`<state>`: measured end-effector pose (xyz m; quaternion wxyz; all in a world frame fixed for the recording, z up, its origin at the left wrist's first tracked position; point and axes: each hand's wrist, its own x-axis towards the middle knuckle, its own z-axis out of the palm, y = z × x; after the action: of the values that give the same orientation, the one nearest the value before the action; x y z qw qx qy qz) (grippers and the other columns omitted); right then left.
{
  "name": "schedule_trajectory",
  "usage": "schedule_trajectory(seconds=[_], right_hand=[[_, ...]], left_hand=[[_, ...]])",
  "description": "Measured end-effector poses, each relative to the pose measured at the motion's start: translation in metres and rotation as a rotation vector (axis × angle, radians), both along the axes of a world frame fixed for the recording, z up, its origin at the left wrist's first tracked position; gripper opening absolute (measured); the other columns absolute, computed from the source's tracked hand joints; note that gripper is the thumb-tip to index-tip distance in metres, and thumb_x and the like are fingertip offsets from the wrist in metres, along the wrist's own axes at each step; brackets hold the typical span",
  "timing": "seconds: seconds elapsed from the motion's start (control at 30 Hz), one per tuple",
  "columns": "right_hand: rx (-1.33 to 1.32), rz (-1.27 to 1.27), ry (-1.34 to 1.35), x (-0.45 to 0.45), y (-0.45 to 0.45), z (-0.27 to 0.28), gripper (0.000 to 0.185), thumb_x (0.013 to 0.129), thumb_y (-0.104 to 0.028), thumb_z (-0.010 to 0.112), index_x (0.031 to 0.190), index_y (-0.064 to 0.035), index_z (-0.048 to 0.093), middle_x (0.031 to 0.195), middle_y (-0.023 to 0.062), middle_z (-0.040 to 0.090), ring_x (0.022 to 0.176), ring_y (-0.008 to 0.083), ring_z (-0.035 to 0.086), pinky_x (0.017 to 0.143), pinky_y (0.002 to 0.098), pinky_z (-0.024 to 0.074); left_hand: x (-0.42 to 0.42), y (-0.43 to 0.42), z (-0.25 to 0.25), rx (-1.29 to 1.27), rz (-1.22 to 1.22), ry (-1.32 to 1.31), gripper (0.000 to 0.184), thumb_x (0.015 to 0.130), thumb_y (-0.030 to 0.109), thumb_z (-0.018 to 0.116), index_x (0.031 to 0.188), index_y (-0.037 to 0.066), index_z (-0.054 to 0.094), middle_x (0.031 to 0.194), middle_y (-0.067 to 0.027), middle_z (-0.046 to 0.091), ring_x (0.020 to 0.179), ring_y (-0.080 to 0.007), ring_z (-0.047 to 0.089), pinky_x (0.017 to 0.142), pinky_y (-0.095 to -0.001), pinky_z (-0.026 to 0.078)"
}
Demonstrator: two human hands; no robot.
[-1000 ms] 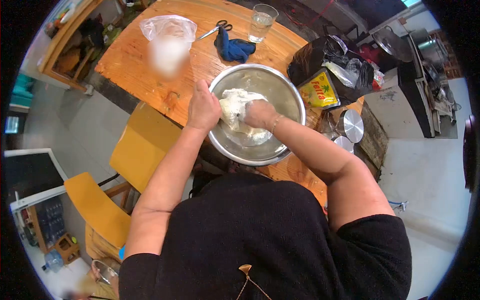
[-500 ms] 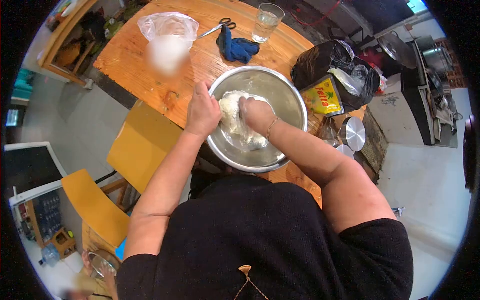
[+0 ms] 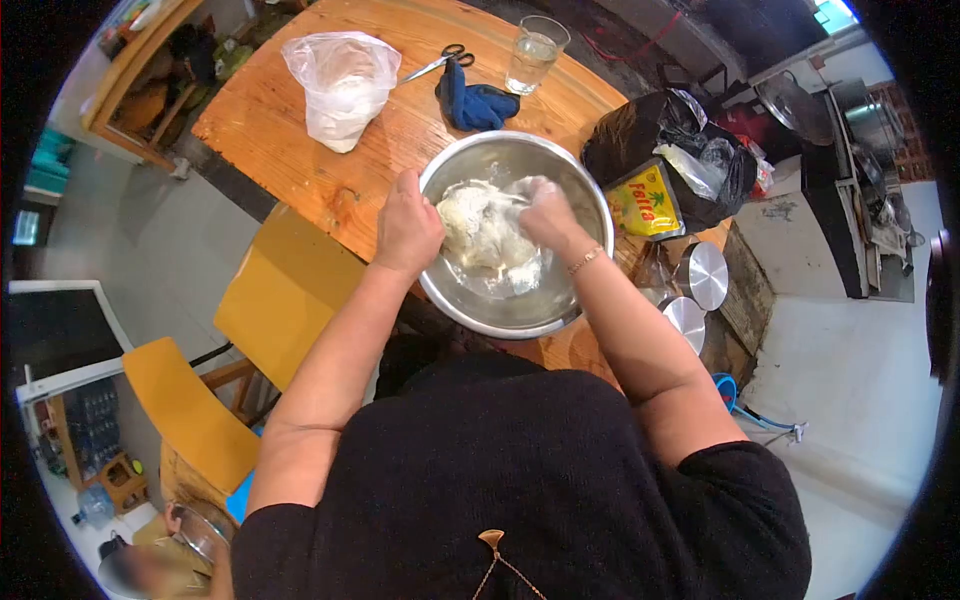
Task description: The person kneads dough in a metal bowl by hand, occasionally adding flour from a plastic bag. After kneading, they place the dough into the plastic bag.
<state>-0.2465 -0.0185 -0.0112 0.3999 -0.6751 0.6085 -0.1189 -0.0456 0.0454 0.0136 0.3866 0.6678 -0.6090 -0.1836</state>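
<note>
A wide steel mixing bowl (image 3: 520, 320) stands at the near edge of the wooden table. In it lies a rough, floury lump of dough (image 3: 480, 228), with loose white flour (image 3: 522, 276) on the bowl's floor. My left hand (image 3: 410, 228) is closed on the bowl's left rim, thumb along the top edge. Inside the bowl, at the dough's right side, my right hand (image 3: 548, 215) has curled, flour-dusted fingers gripping a stretched part of the dough. Its fingertips are slightly blurred. A thin bracelet (image 3: 586, 260) circles my right wrist.
Beyond the bowl are a plastic bag of flour (image 3: 342, 95), scissors (image 3: 437, 62), a dark blue cloth (image 3: 475, 105) and a glass of water (image 3: 536, 55). To the right sit a yellow packet (image 3: 646, 203), a black bag (image 3: 630, 130) and metal-lidded jars (image 3: 703, 275). Another person (image 3: 165, 572) is at lower left.
My right hand has moved right from the middle of the dough, drawing part of it along. My left hand stays on the rim.
</note>
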Motion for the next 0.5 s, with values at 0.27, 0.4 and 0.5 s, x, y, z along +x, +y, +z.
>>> schedule_trajectory(seconds=[0.27,0.4,0.5], right_hand=[[0.128,0.154,-0.082,0.033,-0.025,0.005,0.059,0.067,-0.049,0.073,0.099,-0.0008,0.066,0.098,0.0188,0.066,0.091,0.031,0.063,0.081,0.0373,0.0481],[-0.06,0.385,0.122,0.058,-0.022,-0.023,0.048,0.066,-0.04,0.069,0.101,-0.0079,0.066,0.094,0.0174,0.066,0.09,0.0326,0.062,0.08,0.0412,0.0487],[-0.186,0.564,0.22,0.062,0.018,0.017,0.044,0.07,-0.034,0.066,0.107,-0.0102,0.064,0.106,0.0155,0.063,0.095,0.0318,0.061,0.079,0.0444,0.0489]], left_hand=[[-0.007,-0.008,-0.004,0.017,-0.069,0.005,0.029,0.078,0.002,0.048,0.107,-0.003,0.048,0.099,-0.0266,0.057,0.092,-0.0432,0.055,0.08,-0.0479,0.044],[0.0,-0.014,0.003,0.083,-0.114,0.052,0.028,0.078,0.003,0.049,0.106,-0.002,0.048,0.096,-0.0261,0.057,0.09,-0.0436,0.056,0.079,-0.0482,0.044],[0.002,-0.016,0.002,0.063,-0.111,0.052,0.028,0.078,0.003,0.05,0.106,-0.002,0.048,0.096,-0.0261,0.057,0.091,-0.0434,0.056,0.079,-0.0479,0.044]])
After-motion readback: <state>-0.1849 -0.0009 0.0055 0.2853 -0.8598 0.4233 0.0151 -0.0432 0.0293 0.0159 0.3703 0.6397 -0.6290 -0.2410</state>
